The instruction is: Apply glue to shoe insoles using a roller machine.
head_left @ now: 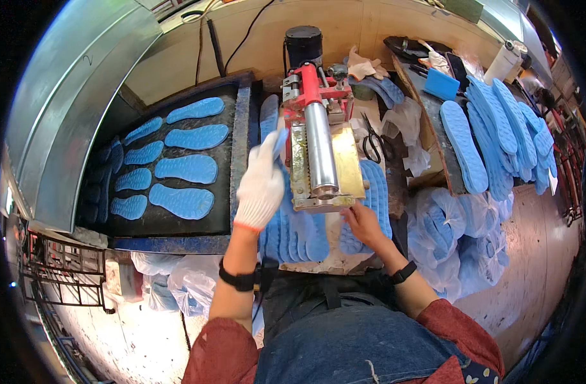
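Note:
My left hand (pixel 261 182), in a white knit glove, is raised at the left side of a roller machine. Its fingers are closed on a narrow blue insole (pixel 281 142), seen nearly edge-on. My bare right hand (pixel 365 225) is at the machine's front right corner, fingers apart and partly bent, with nothing visible in them. The machine has a shiny steel roller (pixel 320 150), a red arm (pixel 310 83) and a brass-coloured plate (pixel 349 160). Blue textured insoles (pixel 293 233) stand in a row below my left hand. More insoles (pixel 376 192) are beside my right hand.
On the left, a dark conveyor belt (pixel 226 185) carries several blue insoles (pixel 184 200). Black-handled scissors (pixel 372 144) lie right of the machine. A side table (pixel 427 105) holds piled insoles (pixel 491 121) and a white bottle (pixel 502 63). Plastic bags (pixel 437 224) of insoles are below it.

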The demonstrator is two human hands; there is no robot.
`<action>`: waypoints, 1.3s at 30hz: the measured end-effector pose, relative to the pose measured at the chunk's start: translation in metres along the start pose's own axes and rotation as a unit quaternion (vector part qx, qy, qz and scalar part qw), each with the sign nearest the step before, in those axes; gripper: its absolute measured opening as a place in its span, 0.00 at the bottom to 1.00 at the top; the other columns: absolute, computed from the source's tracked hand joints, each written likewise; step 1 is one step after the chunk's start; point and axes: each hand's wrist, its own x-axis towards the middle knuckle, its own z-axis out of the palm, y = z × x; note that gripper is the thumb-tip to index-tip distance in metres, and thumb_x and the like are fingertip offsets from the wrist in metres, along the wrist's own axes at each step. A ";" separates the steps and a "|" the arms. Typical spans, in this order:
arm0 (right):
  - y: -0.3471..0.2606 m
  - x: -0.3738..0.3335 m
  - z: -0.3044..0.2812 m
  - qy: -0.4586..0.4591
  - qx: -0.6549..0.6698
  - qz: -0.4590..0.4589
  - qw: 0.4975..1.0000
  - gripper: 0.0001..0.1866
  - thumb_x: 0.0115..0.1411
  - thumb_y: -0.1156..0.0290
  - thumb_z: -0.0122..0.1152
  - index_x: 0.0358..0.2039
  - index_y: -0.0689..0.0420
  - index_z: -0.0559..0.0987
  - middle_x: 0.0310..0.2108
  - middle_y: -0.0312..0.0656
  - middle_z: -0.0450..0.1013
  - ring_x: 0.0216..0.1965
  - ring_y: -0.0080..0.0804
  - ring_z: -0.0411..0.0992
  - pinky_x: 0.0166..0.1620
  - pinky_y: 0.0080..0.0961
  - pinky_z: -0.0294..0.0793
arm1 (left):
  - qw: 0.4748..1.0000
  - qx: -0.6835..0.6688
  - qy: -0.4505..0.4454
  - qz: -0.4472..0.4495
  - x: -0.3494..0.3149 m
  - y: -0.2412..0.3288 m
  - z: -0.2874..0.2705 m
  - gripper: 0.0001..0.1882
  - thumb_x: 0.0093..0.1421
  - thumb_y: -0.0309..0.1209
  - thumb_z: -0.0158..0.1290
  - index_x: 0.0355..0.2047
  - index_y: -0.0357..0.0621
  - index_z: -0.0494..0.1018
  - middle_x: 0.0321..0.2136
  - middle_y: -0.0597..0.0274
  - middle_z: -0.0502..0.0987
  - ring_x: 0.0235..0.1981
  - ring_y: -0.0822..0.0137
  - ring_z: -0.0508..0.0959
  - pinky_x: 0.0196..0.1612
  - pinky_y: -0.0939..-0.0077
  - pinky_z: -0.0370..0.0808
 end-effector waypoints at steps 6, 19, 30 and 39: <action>-0.012 -0.008 0.013 0.043 -0.104 -0.115 0.987 0.06 0.61 0.69 0.54 0.35 0.57 0.74 0.26 0.50 0.73 0.30 0.53 0.73 0.31 0.43 0.70 | 0.958 0.240 -0.140 0.070 0.038 0.014 -0.007 0.19 0.54 0.24 0.46 0.48 0.47 0.68 0.42 0.47 0.71 0.37 0.45 0.78 0.36 0.57 0.76; -0.007 -0.007 0.013 0.060 -0.114 -0.118 0.985 0.05 0.60 0.69 0.56 0.32 0.57 0.75 0.24 0.50 0.73 0.29 0.53 0.73 0.30 0.44 0.70 | 0.868 -0.448 -0.128 -0.169 -0.026 -0.017 -0.042 0.23 0.49 0.15 0.43 0.48 0.34 0.72 0.46 0.61 0.76 0.42 0.67 0.77 0.50 0.75 0.72; -0.015 -0.010 0.014 0.055 -0.115 -0.107 0.986 0.05 0.59 0.69 0.56 0.32 0.57 0.75 0.25 0.49 0.73 0.29 0.52 0.73 0.31 0.43 0.70 | 0.684 -0.695 0.101 -0.196 0.015 -0.028 0.039 0.22 0.63 0.23 0.45 0.58 0.39 0.61 0.49 0.57 0.71 0.48 0.66 0.73 0.52 0.71 0.70; -0.008 -0.009 0.013 0.079 -0.105 -0.115 0.985 0.06 0.59 0.69 0.57 0.30 0.58 0.74 0.23 0.48 0.71 0.27 0.51 0.72 0.29 0.42 0.68 | 0.872 -0.455 0.090 -0.155 -0.020 0.022 0.019 0.20 0.66 0.31 0.44 0.56 0.35 0.63 0.50 0.55 0.70 0.51 0.65 0.69 0.57 0.72 0.61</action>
